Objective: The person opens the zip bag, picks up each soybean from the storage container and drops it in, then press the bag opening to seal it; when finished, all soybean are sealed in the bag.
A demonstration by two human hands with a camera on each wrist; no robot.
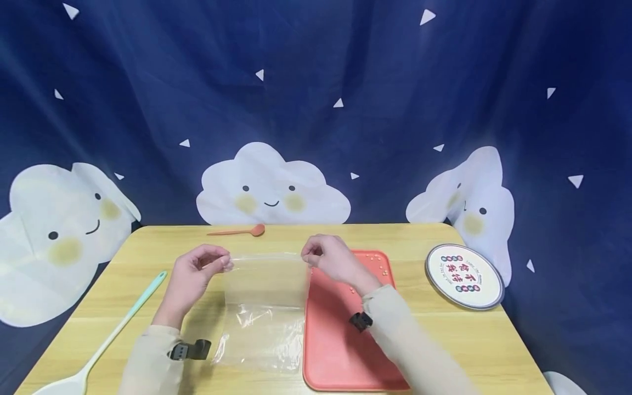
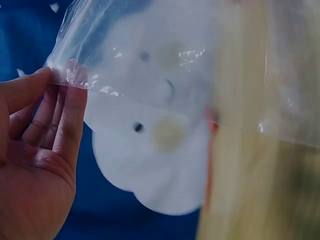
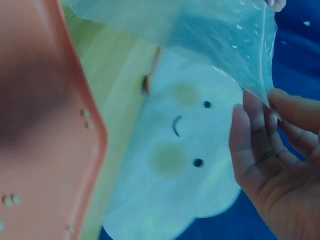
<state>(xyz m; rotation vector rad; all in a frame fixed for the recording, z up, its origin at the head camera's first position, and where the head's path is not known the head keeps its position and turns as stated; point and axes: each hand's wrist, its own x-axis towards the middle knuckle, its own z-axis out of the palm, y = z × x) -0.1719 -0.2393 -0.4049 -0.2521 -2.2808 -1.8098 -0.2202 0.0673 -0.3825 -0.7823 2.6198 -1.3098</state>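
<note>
A clear plastic zip bag hangs between my hands, its lower part reaching down over the wooden table. My left hand pinches its upper left corner between thumb and fingers. At the other upper corner, my right hand pinches the film above the red tray. In the left wrist view, the bag is see-through, with the backdrop showing behind it. A zip strip runs along the bag's edge in the right wrist view.
Several small pale grains lie in the tray's far corner. A red spoon rests at the table's back edge. On the left lies a long-handled ladle, pale green and white. A round printed plate sits at right.
</note>
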